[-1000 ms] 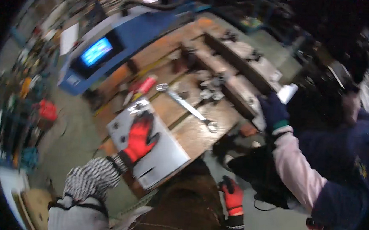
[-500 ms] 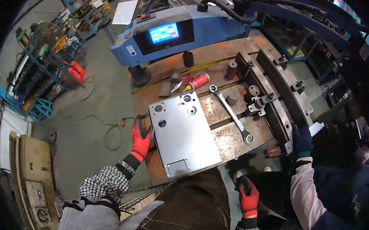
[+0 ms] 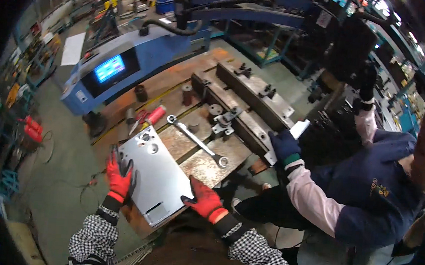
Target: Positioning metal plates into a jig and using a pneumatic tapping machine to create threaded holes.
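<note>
A flat grey sheet-metal panel [image 3: 162, 178], with round holes at its far end and a rectangular cutout at its near end, lies on the near left of the worktable. My left hand [image 3: 118, 177], in a red and black glove, rests along the panel's left edge with its fingers stretched and thumb apart. At the right edge, my gloved right hand [image 3: 207, 199] grips the panel, thumb over the top; its other fingertips are hidden. A long ring wrench [image 3: 197, 140] lies to the panel's right. Beyond the panel are red-handled scissors [image 3: 138, 120] and a red roll [image 3: 156, 114].
A blue machine arm with a lit screen [image 3: 109, 68] spans the table's far left. Steel rails [image 3: 247, 95] with bolted clamps stand on the worktable [image 3: 220, 155]. At right, a co-worker's dark-gloved hand [image 3: 284, 146] holds a light metal piece by the rails. Metal cylinders [image 3: 186, 94] stand between.
My right hand has come up from beside my leg to the panel's right edge. My left hand stays at the left edge. The view has swung right, showing more of the co-worker.
</note>
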`<act>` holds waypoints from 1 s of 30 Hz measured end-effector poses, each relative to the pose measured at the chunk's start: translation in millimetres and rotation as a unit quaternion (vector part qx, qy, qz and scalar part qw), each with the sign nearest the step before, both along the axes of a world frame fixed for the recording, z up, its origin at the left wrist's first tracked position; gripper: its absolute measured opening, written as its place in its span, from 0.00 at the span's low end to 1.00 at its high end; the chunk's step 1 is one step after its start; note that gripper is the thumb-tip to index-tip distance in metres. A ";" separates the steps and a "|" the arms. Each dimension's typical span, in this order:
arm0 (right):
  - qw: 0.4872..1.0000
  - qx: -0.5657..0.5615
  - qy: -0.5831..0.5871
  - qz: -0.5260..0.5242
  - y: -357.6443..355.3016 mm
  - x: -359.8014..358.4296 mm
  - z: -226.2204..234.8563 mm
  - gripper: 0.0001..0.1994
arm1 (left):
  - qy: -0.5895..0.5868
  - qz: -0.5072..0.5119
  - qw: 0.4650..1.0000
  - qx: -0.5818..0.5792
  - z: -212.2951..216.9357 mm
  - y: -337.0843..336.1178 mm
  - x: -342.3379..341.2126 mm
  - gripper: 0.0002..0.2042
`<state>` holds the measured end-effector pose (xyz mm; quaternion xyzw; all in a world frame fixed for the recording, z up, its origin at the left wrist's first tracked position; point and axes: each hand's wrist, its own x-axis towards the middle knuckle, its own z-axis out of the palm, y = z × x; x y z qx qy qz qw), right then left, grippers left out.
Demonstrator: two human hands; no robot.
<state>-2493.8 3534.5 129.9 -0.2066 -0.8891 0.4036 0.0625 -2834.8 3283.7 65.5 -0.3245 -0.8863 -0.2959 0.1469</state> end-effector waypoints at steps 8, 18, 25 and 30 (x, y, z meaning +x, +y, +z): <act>0.999 -0.037 0.011 -0.017 30.7 7.4 12.5 0.44 | -0.167 0.106 0.979 0.053 -22.5 16.6 3.6 0.51; 0.997 -0.052 0.041 -0.032 61.7 23.3 -4.2 0.41 | -0.042 0.026 0.999 0.000 38.0 106.0 27.2 0.51; 0.990 -0.088 0.102 -0.044 62.3 56.8 14.3 0.39 | 0.035 -0.272 0.940 -0.201 112.6 190.4 38.1 0.50; 0.976 -0.177 0.041 -0.123 82.5 150.8 -2.6 0.38 | -0.017 -0.386 0.894 -0.227 128.7 236.5 62.1 0.51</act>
